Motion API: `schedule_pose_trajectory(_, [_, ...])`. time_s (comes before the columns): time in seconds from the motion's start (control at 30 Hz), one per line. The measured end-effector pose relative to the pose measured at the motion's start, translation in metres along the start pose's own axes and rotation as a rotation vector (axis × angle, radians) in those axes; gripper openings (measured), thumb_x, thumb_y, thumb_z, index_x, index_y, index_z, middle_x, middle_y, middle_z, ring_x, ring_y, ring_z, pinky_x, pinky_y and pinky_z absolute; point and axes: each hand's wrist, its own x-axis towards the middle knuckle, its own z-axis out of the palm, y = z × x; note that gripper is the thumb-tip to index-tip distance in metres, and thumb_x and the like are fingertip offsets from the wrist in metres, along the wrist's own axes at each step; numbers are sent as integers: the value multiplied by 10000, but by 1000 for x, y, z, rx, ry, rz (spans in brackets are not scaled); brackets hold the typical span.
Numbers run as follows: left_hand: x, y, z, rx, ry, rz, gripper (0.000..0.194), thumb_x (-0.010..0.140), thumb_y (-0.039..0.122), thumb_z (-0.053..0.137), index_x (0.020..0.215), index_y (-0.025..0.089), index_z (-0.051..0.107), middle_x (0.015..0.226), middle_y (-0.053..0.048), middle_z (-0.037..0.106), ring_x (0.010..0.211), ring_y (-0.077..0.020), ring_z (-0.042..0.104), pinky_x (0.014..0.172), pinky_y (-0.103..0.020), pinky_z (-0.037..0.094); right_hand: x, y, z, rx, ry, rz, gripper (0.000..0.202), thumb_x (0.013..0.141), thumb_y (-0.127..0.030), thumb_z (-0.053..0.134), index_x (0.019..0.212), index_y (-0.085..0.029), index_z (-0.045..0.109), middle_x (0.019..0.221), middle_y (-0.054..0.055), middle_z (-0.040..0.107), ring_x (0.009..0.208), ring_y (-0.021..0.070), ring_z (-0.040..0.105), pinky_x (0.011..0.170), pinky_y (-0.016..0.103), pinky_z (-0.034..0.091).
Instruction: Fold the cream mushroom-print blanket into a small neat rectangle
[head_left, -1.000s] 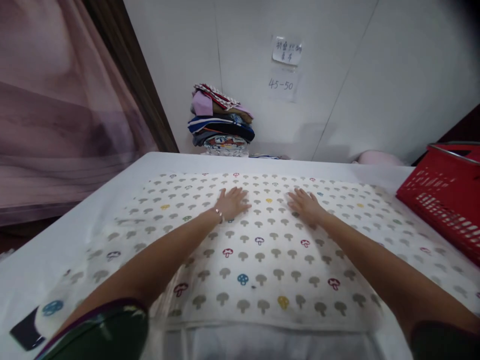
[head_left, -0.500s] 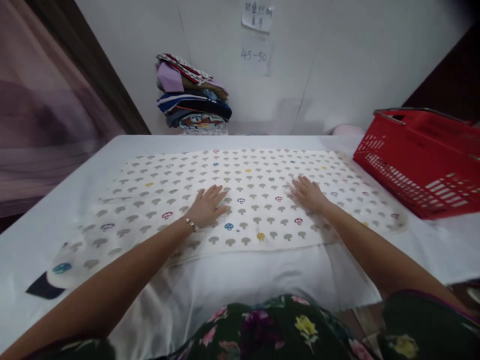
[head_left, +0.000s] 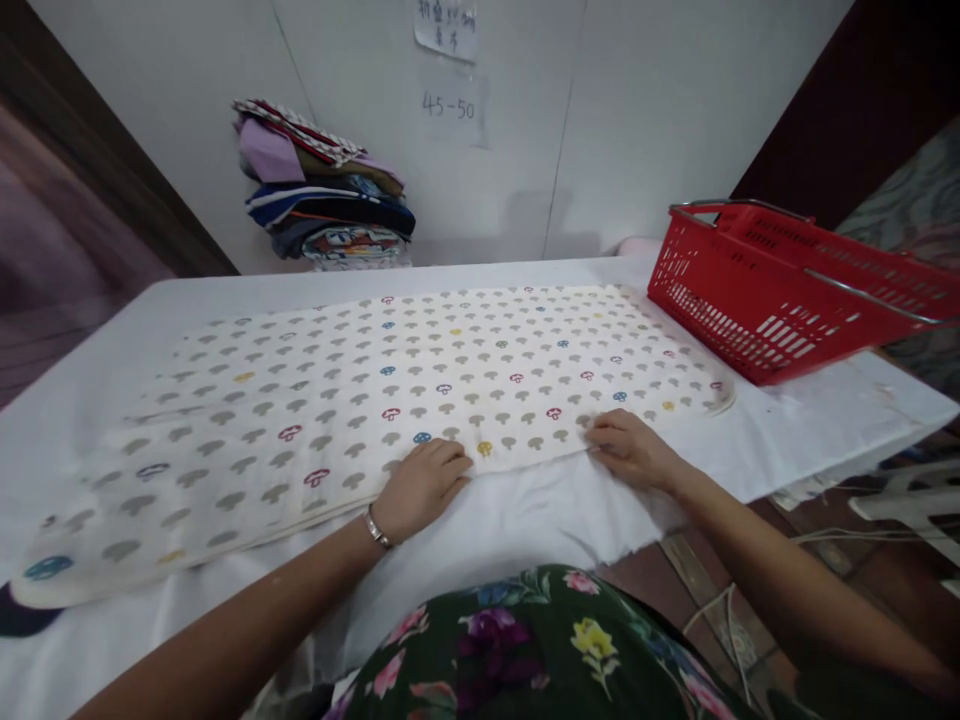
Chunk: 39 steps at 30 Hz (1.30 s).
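A cream cloth with printed mushrooms [head_left: 472, 360] lies folded in layers across the white-covered table [head_left: 810, 430]. At its near edge, left of the middle, my left hand [head_left: 425, 487] has its fingers curled together on the cloth's border. Farther right, my right hand [head_left: 628, 448] pinches the same near edge between thumb and fingers. A dark piece [head_left: 22, 612] shows at the cloth's lower left corner.
A red plastic basket [head_left: 772, 290] stands on the table at the right. Behind the table at the left is a stack of folded fabrics [head_left: 330, 200]. Paper signs [head_left: 448, 105] hang on the wall. A white stool [head_left: 915, 510] is at the lower right.
Both hands have moved from lying spread on top of the cloth to its near edge, and their fingers have closed. The camera view has turned right.
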Motion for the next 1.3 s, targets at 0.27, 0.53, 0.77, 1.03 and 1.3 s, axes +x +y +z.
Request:
schedule_pose_trajectory(0.27, [5,-2,-1,-63,48,-63,272,928,266,358,917,194,619,922,-42,611,855,-154,533,777,-298,433,4,8,1,-73,8,20,282,916,-272,397,1037,-224,648,993,90,630,934,219,546,801,387,452])
schedule_pose_trajectory(0.53, [13,-10,-12,210,173,43,238,901,193,385,915,183,623,888,-67,625,824,-181,539,726,-333,420,28,13,-9,-169,103,81,311,924,-307,378,1011,-238,669,983,95,635,923,233,542,805,404,441])
schedule_pose_trajectory(0.77, [-2,5,1,234,36,80,203,887,156,408,926,177,606,875,-69,605,810,-187,522,702,-327,428,2,14,7,-108,-50,24,299,926,-268,382,1080,-240,636,1019,81,619,929,213,535,809,383,447])
schedule_pose_trajectory(1.03, [-5,6,5,216,72,110,250,897,158,378,1011,182,599,891,-76,609,801,-187,525,707,-350,445,-5,13,1,-107,-27,22,301,921,-226,373,1040,-225,650,977,84,639,892,209,553,777,373,468])
schedule_pose_trajectory(1.3, [-2,11,5,253,15,129,222,888,147,394,989,171,590,871,-58,600,780,-183,514,696,-336,427,-13,14,-5,-102,-51,-8,307,910,-232,384,1122,-228,606,1070,96,612,978,225,539,823,409,465])
